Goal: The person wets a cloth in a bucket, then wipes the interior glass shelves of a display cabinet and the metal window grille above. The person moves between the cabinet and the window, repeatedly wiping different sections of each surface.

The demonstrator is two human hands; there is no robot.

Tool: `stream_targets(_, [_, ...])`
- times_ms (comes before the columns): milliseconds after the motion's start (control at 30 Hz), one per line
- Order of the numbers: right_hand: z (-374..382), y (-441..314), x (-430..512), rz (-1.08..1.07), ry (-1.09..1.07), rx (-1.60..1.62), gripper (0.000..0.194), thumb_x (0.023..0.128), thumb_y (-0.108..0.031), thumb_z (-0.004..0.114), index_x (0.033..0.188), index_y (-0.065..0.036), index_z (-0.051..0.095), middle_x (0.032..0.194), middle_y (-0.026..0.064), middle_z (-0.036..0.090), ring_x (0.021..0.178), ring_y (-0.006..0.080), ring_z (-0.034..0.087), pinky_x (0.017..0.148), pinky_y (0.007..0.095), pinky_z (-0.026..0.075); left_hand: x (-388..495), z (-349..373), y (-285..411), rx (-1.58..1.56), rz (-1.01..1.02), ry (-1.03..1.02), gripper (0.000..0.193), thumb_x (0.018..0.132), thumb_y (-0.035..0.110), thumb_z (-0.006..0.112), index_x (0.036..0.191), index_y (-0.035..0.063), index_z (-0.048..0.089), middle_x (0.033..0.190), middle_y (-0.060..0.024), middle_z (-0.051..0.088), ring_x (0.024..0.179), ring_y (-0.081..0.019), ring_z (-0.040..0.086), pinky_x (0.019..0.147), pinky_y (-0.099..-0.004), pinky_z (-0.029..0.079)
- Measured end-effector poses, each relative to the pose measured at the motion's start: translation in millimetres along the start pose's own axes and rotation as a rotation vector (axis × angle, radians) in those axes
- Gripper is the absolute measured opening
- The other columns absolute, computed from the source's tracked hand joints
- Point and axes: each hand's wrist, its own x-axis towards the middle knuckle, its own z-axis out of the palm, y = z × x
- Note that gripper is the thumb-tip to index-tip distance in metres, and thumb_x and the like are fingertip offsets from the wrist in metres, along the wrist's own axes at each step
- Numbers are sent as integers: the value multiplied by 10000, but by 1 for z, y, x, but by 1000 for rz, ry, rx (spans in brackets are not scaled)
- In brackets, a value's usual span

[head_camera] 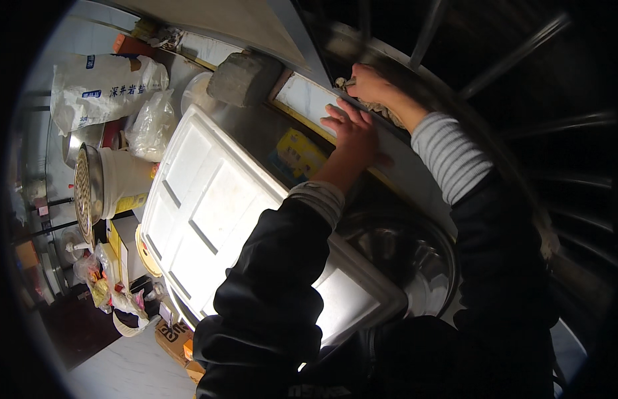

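Observation:
My right hand [371, 87] is closed on a crumpled, greyish-brown cloth [388, 113] at the window sill, beside the lower edge of a framed panel [299, 40]. My left hand [353, 130] rests with its fingers spread on the white tiled ledge [309, 102], just below the right one, and holds nothing. Under my left forearm lies a large white plastic lid [224, 184]. A yellow printed packet [301, 152] is behind the lid, near my left wrist.
A steel basin [388, 249] stands at the lid's right. A grey stone block [245, 79], a white printed sack [107, 90], a clear plastic bag [152, 127] and a perforated steel pan [84, 192] are at the left. Metal bars [516, 55] cross the dark window.

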Motion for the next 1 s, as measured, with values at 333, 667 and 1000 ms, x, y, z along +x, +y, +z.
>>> stream_targets(333, [-47, 20, -74, 78, -296, -344, 427, 774, -337, 691, 1055, -16, 671, 1018, 179, 676, 966, 311, 644, 833, 390, 501, -3, -9, 2, -45, -16, -90, 1237, 620, 751, 653, 1457, -34, 192, 1477, -397, 31, 1323, -617, 128, 991, -672, 257])
stream_targets(667, [-74, 99, -214, 195, -319, -439, 356, 831, -358, 645, 942, -24, 689, 879, 138, 673, 823, 259, 639, 757, 395, 505, 3, 0, 4, -29, -50, -56, 1326, 583, 793, 642, 1477, -26, 105, 1484, -373, 61, 1332, -590, 122, 1006, -682, 232])
stream_targets(1000, [-130, 135, -354, 561, 45, 431, 404, 924, -343, 554, 1175, -27, 585, 1066, 191, 622, 976, 271, 614, 882, 393, 487, 9, 2, 2, -48, -34, -105, 1331, 605, 789, 637, 1472, -44, 67, 1476, -388, 42, 1330, -603, 111, 1017, -668, 250])
